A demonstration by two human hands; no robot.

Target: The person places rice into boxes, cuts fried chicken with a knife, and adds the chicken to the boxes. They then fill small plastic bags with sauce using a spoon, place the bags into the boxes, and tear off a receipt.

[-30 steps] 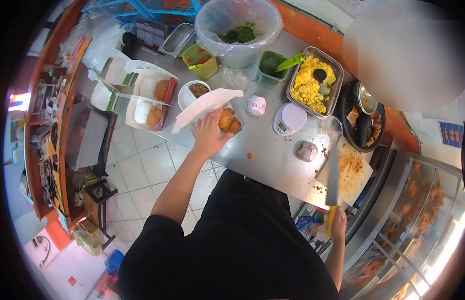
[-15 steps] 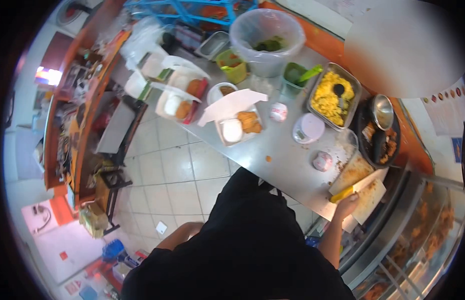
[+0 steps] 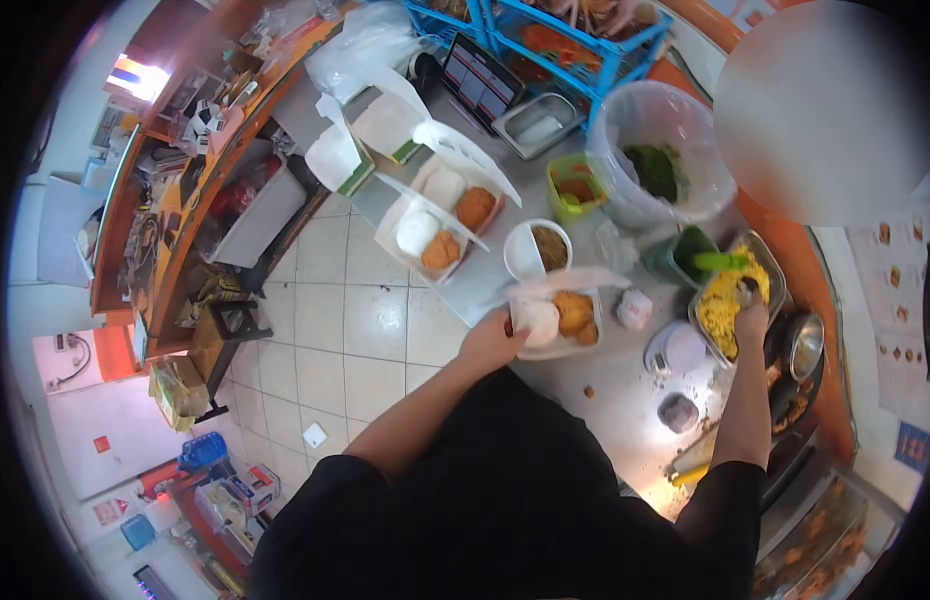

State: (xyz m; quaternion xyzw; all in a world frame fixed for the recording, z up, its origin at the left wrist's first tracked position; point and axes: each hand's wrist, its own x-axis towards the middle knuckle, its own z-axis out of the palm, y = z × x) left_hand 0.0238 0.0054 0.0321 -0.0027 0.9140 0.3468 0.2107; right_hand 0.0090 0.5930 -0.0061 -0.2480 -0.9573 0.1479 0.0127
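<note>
My left hand [image 3: 492, 345] grips the near left edge of an open meal box [image 3: 547, 350]. A white rice mound [image 3: 536, 322] and fried chicken [image 3: 577, 317] lie in it, and its lid is raised at the back. My right hand [image 3: 752, 318] is over the metal tray [image 3: 768, 247] of yellow scrambled egg [image 3: 720, 306], closed around the dark serving spoon [image 3: 749, 286] standing in the egg. Most of the spoon is hidden by the fingers. By my right forearm lies a yellow-handled knife [image 3: 690, 475], partly out of sight.
More open boxes [image 3: 440, 215] with rice and chicken stand at the back left. A white bowl [image 3: 526, 252], a lined bucket [image 3: 697, 205] of greens, a green tub [image 3: 682, 255], a scale [image 3: 675, 350] and wrapped balls [image 3: 635, 309] share the metal table. A dark pan [image 3: 793, 395] sits at right.
My right hand has left the yellow-handled knife and moved up to the spoon in the egg. My left hand has come from beside my body onto the meal box. The view has shifted.
</note>
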